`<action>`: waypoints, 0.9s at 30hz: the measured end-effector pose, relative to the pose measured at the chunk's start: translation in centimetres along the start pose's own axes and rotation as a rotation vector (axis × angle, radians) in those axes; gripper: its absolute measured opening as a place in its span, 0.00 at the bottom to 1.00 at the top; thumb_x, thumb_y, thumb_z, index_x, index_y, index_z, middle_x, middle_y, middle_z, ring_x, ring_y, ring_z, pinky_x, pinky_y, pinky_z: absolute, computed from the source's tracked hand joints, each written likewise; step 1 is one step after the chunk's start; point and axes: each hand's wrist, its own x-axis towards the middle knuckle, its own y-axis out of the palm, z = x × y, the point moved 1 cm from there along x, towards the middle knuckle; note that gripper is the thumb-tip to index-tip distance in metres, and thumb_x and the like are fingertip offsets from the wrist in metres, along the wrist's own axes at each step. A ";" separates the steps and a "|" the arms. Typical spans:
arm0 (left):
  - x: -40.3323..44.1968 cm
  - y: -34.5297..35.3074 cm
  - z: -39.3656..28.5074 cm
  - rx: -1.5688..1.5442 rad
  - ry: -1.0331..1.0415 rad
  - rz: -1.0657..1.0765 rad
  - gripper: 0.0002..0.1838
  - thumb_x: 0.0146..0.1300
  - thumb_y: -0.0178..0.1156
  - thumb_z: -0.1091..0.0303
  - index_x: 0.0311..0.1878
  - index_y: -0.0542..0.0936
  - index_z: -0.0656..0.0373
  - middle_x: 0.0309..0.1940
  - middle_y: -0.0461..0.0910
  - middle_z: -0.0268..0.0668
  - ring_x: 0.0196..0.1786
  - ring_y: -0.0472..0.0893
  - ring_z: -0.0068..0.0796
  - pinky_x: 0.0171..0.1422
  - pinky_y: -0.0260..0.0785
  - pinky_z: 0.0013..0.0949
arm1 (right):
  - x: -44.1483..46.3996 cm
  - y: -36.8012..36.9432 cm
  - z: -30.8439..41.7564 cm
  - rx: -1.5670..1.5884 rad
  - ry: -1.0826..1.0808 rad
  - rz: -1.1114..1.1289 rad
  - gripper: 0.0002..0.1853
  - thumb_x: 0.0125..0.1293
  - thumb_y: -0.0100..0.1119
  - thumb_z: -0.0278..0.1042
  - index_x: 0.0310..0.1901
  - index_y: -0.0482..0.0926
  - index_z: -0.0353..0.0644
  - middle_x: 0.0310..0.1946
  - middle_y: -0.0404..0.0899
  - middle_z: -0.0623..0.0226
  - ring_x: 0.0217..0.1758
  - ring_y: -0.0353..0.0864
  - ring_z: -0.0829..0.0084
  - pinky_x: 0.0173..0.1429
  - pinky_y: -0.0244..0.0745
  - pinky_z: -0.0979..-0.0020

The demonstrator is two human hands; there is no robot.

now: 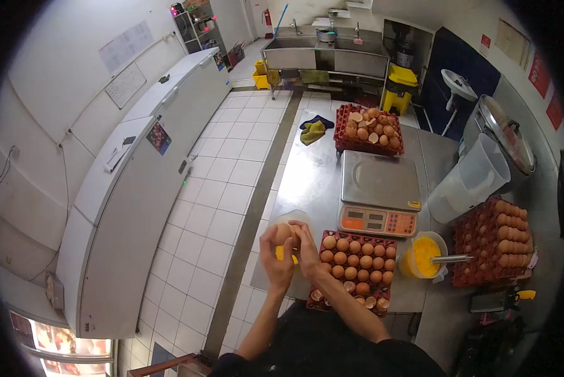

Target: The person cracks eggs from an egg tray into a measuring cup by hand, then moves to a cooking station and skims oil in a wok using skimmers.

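Long white chest freezers [131,232] line one side of a commercial kitchen with a tiled floor [225,166] and a stainless-steel double sink [324,60] at the far end. Across a metal counter [307,179], trays of brown eggs [354,246] share space with a digital scale [380,182] and a jug [409,267] of yellow liquid.

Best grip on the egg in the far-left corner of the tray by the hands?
Probably a light pinch around the upper dome of the corner egg, from above. The tray seats its lower part and neighbours crowd its right and near sides, leaving the rounded top most accessible.
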 end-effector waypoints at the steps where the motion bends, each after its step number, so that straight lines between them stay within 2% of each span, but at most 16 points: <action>1: -0.1 0.1 0.7 -0.121 -0.035 0.006 0.23 0.72 0.63 0.72 0.67 0.70 0.67 0.61 0.75 0.46 0.63 0.78 0.38 0.68 0.72 0.38 | 0.2 -0.3 -0.2 -0.010 0.016 0.010 0.17 0.80 0.42 0.45 0.63 0.72 0.53 0.48 0.76 0.68 0.41 0.76 0.77 0.44 0.75 0.72; 3: 0.4 0.3 0.8 -0.367 -0.146 -0.057 0.23 0.73 0.62 0.73 0.67 0.70 0.67 0.61 0.75 0.46 0.63 0.78 0.37 0.68 0.73 0.37 | 0.3 -0.4 0.1 0.016 0.007 0.020 0.17 0.80 0.42 0.46 0.63 0.72 0.53 0.47 0.75 0.69 0.40 0.75 0.78 0.44 0.75 0.72; 5: 0.6 0.5 0.8 -0.348 -0.149 0.044 0.23 0.72 0.63 0.73 0.67 0.70 0.67 0.61 0.75 0.46 0.61 0.79 0.36 0.66 0.73 0.36 | 0.2 -0.6 0.1 0.048 0.009 0.021 0.18 0.80 0.41 0.47 0.63 0.72 0.52 0.47 0.75 0.69 0.39 0.75 0.78 0.45 0.75 0.72; 8: 1.2 0.2 1.0 -0.319 -0.162 0.177 0.24 0.72 0.62 0.73 0.68 0.69 0.67 0.59 0.77 0.46 0.58 0.80 0.33 0.62 0.75 0.34 | 0.3 -1.5 0.5 -0.022 0.002 0.003 0.17 0.79 0.47 0.43 0.63 0.73 0.48 0.46 0.75 0.69 0.38 0.75 0.80 0.42 0.74 0.74; 10: 1.9 -0.4 1.2 -0.443 -0.293 0.277 0.23 0.74 0.61 0.71 0.68 0.69 0.66 0.55 0.80 0.44 0.56 0.81 0.30 0.59 0.76 0.32 | 0.3 -2.7 1.8 -0.440 -0.052 0.136 0.18 0.76 0.54 0.36 0.65 0.74 0.46 0.45 0.76 0.68 0.38 0.76 0.80 0.42 0.75 0.74; 11: 2.2 -0.8 2.0 -0.442 -0.303 0.278 0.23 0.74 0.61 0.71 0.68 0.69 0.66 0.55 0.80 0.44 0.56 0.81 0.30 0.59 0.76 0.32 | 0.1 -2.8 2.2 -0.538 -0.289 0.155 0.23 0.70 0.62 0.31 0.66 0.74 0.45 0.46 0.81 0.65 0.44 0.81 0.76 0.50 0.80 0.73; 12: 2.4 -0.9 3.5 -0.474 -0.416 0.395 0.23 0.75 0.61 0.67 0.68 0.71 0.64 0.55 0.80 0.44 0.54 0.82 0.29 0.57 0.78 0.31 | -0.2 -2.8 2.9 -0.540 -0.278 0.152 0.23 0.70 0.62 0.31 0.66 0.74 0.45 0.46 0.81 0.65 0.44 0.81 0.76 0.50 0.80 0.73; 13: 2.6 -1.1 4.0 -0.505 -0.532 0.509 0.23 0.75 0.62 0.63 0.68 0.73 0.63 0.54 0.81 0.44 0.53 0.84 0.29 0.56 0.79 0.30 | -0.6 -2.7 3.9 -0.677 -0.330 0.184 0.24 0.69 0.64 0.32 0.66 0.75 0.44 0.48 0.82 0.63 0.48 0.82 0.74 0.55 0.80 0.71; 14: 2.8 -1.2 4.4 -0.506 -0.544 0.506 0.23 0.75 0.62 0.63 0.68 0.73 0.63 0.54 0.81 0.44 0.53 0.84 0.29 0.56 0.79 0.30 | -0.9 -2.6 5.0 -0.815 -0.382 0.218 0.25 0.67 0.67 0.33 0.65 0.76 0.43 0.49 0.84 0.61 0.52 0.83 0.72 0.59 0.80 0.70; 15: 3.2 -1.0 4.2 -0.512 -0.534 0.575 0.23 0.75 0.62 0.65 0.68 0.72 0.63 0.53 0.81 0.43 0.51 0.84 0.28 0.54 0.79 0.29 | -1.0 -2.7 5.9 -0.899 -0.283 0.214 0.25 0.65 0.69 0.33 0.63 0.78 0.41 0.52 0.85 0.58 0.56 0.83 0.70 0.63 0.78 0.69; 16: 3.8 -1.0 3.8 -0.517 -0.522 0.643 0.23 0.75 0.61 0.68 0.68 0.72 0.64 0.51 0.81 0.43 0.49 0.84 0.27 0.52 0.80 0.28 | -0.7 -2.9 5.9 -0.901 -0.272 0.216 0.25 0.65 0.69 0.33 0.63 0.78 0.41 0.52 0.85 0.58 0.56 0.83 0.70 0.63 0.78 0.69; 18: 4.7 -1.4 3.2 -0.502 -0.509 0.667 0.23 0.72 0.64 0.67 0.67 0.74 0.65 0.51 0.81 0.43 0.49 0.85 0.27 0.50 0.81 0.28 | -0.1 -3.6 5.4 -0.898 -0.303 0.199 0.23 0.65 0.70 0.32 0.61 0.79 0.39 0.52 0.85 0.59 0.55 0.83 0.71 0.63 0.79 0.69; 19: 4.9 -1.5 3.1 -0.451 -0.469 0.718 0.24 0.71 0.66 0.67 0.66 0.75 0.65 0.52 0.82 0.43 0.48 0.85 0.28 0.50 0.81 0.28 | 0.2 -3.9 4.9 -0.878 -0.354 0.182 0.22 0.64 0.69 0.34 0.60 0.81 0.43 0.49 0.87 0.59 0.52 0.87 0.66 0.60 0.81 0.67; 20: 5.1 -1.7 3.1 -0.398 -0.431 0.768 0.25 0.69 0.68 0.66 0.65 0.76 0.65 0.53 0.82 0.43 0.47 0.85 0.28 0.49 0.81 0.28 | 0.4 -4.2 4.4 -0.882 -0.334 0.192 0.22 0.64 0.69 0.34 0.60 0.81 0.43 0.49 0.87 0.59 0.52 0.87 0.66 0.60 0.81 0.67; 21: 5.7 -2.0 2.9 -0.344 -0.436 0.789 0.27 0.66 0.72 0.65 0.64 0.77 0.65 0.52 0.83 0.45 0.50 0.86 0.30 0.52 0.82 0.31 | 0.6 -4.6 4.1 -0.851 -0.329 0.199 0.21 0.64 0.68 0.34 0.59 0.82 0.43 0.49 0.87 0.59 0.52 0.87 0.67 0.60 0.81 0.67; 27: 7.2 -2.6 4.7 -0.220 -0.320 0.907 0.25 0.64 0.74 0.65 0.61 0.79 0.65 0.50 0.85 0.45 0.46 0.87 0.30 0.51 0.82 0.31 | 1.2 -4.5 3.0 -0.834 -0.315 0.199 0.20 0.64 0.67 0.33 0.58 0.82 0.42 0.46 0.88 0.59 0.49 0.87 0.69 0.57 0.82 0.68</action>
